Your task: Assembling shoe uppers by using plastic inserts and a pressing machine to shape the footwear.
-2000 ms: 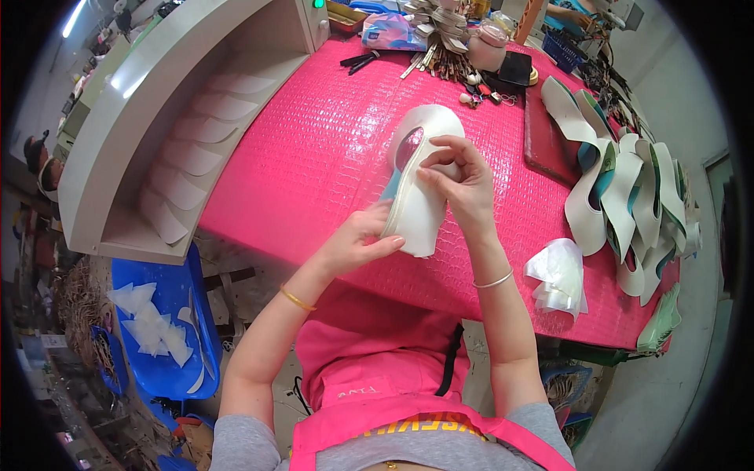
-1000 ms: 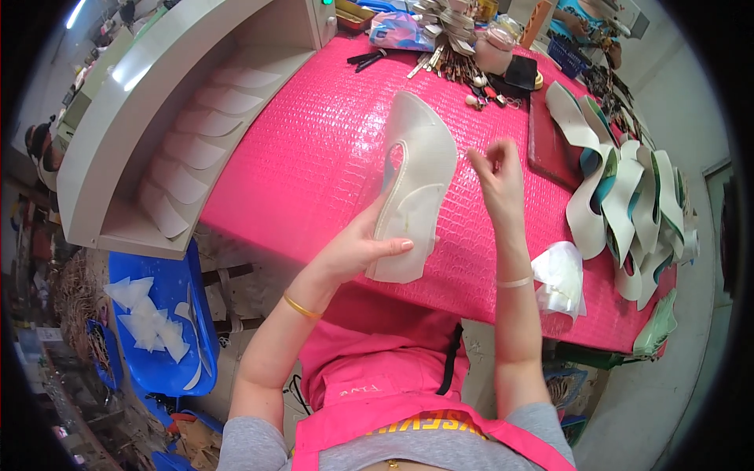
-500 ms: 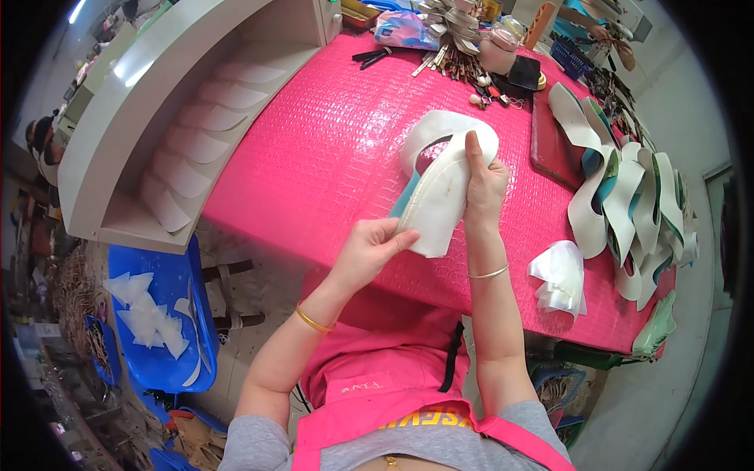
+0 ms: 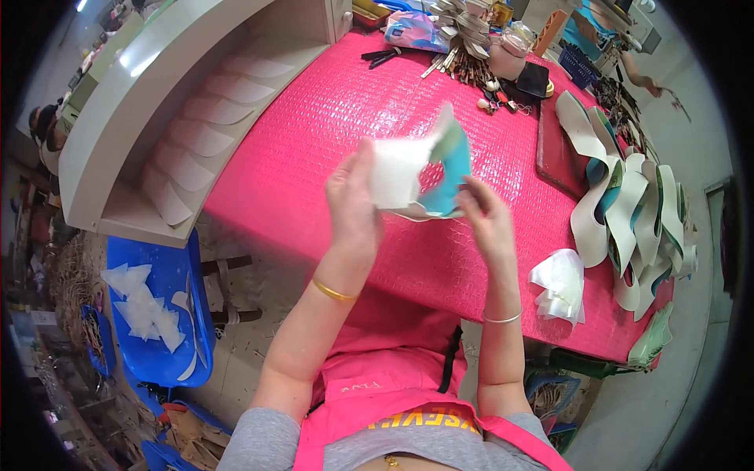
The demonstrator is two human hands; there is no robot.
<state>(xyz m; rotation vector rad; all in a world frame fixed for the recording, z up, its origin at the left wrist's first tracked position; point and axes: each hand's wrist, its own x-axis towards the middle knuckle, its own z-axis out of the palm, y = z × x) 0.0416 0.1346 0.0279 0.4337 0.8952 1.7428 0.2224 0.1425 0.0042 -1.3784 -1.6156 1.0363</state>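
My left hand (image 4: 353,200) grips a curved shoe-upper piece (image 4: 420,169), white outside and teal inside, above the pink table (image 4: 314,125). Its thumb and fingers pinch the white flap on the left side. My right hand (image 4: 483,216) holds the teal lower right edge of the same piece with its fingertips. The piece is folded open between both hands, lifted off the tabletop.
A stack of white and teal cut strips (image 4: 624,200) lies at the table's right. Small white pieces (image 4: 559,284) sit near the front edge. A grey shelf (image 4: 184,118) with white pieces runs along the left. Tools and clutter (image 4: 471,39) stand at the back. A blue bin (image 4: 153,302) holds scraps.
The piece lay against the table with my right hand on top; now both hands have lifted and turned it, showing its teal inside.
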